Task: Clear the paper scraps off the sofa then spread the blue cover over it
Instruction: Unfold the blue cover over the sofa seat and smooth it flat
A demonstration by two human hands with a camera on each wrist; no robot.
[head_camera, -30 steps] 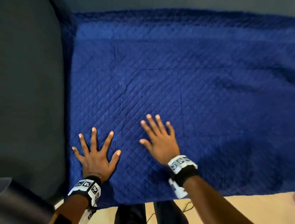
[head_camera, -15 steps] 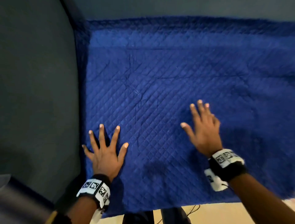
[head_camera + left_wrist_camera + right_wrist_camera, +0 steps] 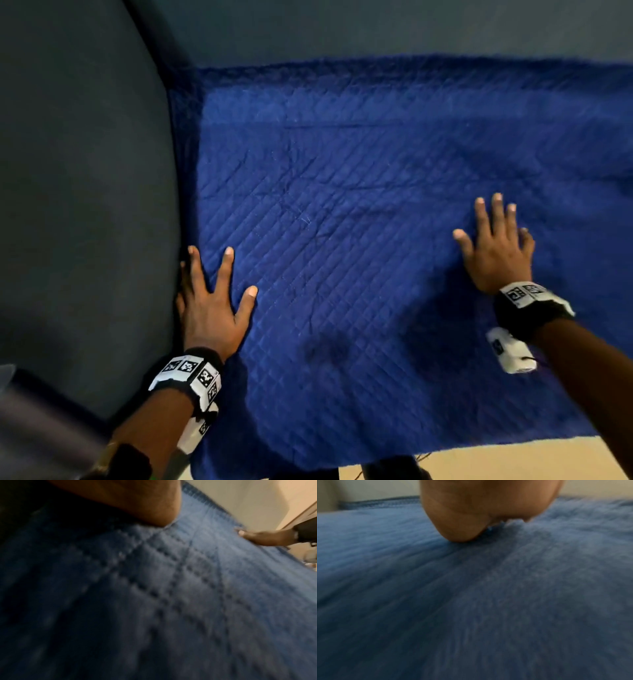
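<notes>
Pressing flat with straight fingers, the left hand [image 3: 212,308] and right hand [image 3: 496,253] hold nothing on the quilted blue cloth cover [image 3: 359,212], the left one at its left edge beside the dark grey sofa arm [image 3: 85,188].

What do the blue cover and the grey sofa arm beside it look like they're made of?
Blue cover: a quilted fabric, matte and slightly fuzzy. Stitched diamond lines cross it and its hem looks sewn; the fibre cannot be told. Sofa arm: dark grey upholstery, matte and smooth, probably woven cloth, with no weave visible. Both hands lie flat on the cover.
</notes>
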